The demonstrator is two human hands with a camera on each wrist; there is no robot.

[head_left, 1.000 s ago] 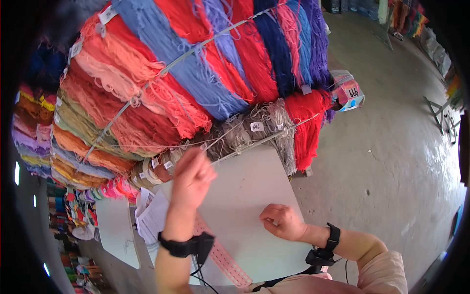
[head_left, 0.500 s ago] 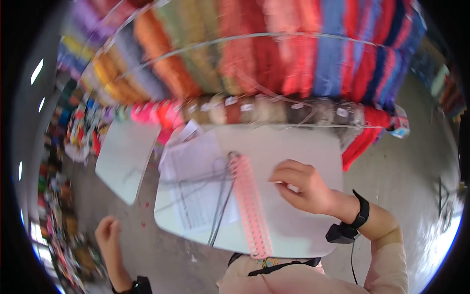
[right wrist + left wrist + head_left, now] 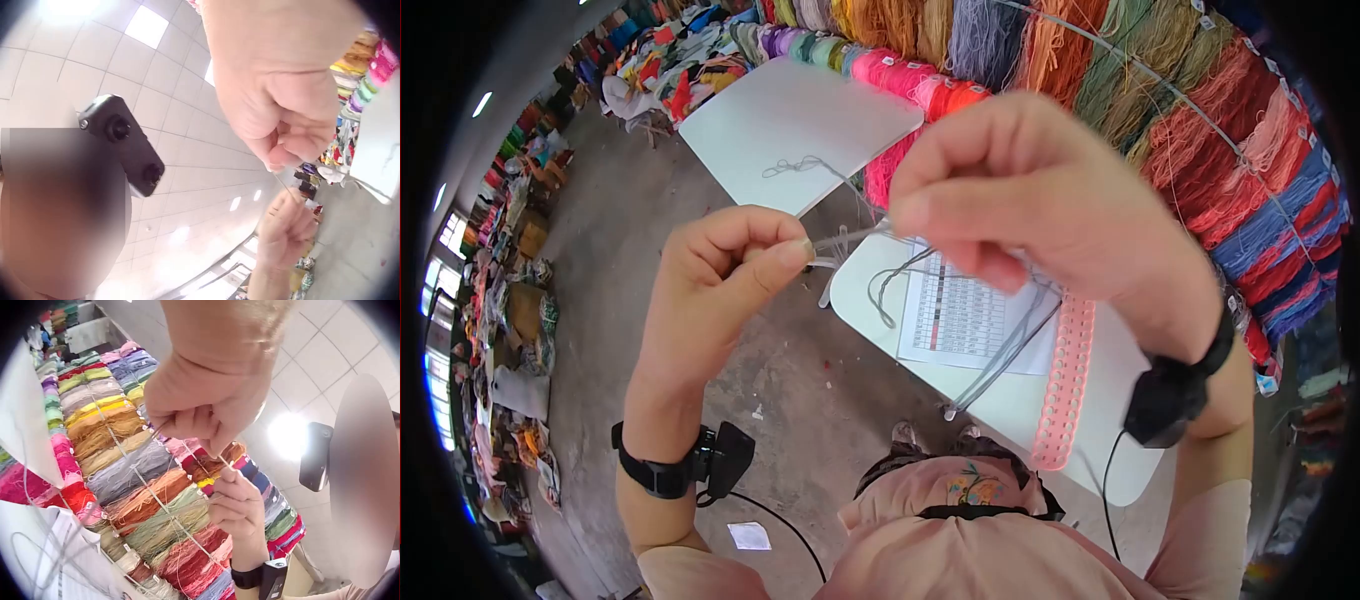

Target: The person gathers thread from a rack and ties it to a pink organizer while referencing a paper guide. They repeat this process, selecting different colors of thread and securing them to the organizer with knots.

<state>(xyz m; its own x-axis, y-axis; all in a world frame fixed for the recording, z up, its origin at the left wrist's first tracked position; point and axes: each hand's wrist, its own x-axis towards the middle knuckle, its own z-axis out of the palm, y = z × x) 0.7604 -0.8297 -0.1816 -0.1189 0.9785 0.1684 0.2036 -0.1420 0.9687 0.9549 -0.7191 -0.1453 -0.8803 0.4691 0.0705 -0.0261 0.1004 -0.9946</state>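
A thin grey strand of yarn (image 3: 845,240) runs taut between the two hands. My left hand (image 3: 725,275) pinches one part of it between thumb and curled index finger. My right hand (image 3: 1040,190) is raised over the white table (image 3: 1115,440) and pinches the strand a short way to the right. In the left wrist view the same thread (image 3: 225,462) spans the small gap between the fingertips. More grey yarn (image 3: 890,295) trails in loops below the right hand, over a printed sheet (image 3: 945,335). A pink perforated strip (image 3: 1065,385) lies on the table beside the sheet, grey strands next to it.
Skeins of many colours (image 3: 1090,60) hang on a rack along the back right. A second white table (image 3: 790,125) stands at the back left, with a loose grey strand (image 3: 800,165) across it. A scrap of white paper (image 3: 749,536) lies on the floor.
The head view has swung left. My left hand went from near the rack to low at the left, then came up. Both hands now meet in front, holding the grey yarn between them.
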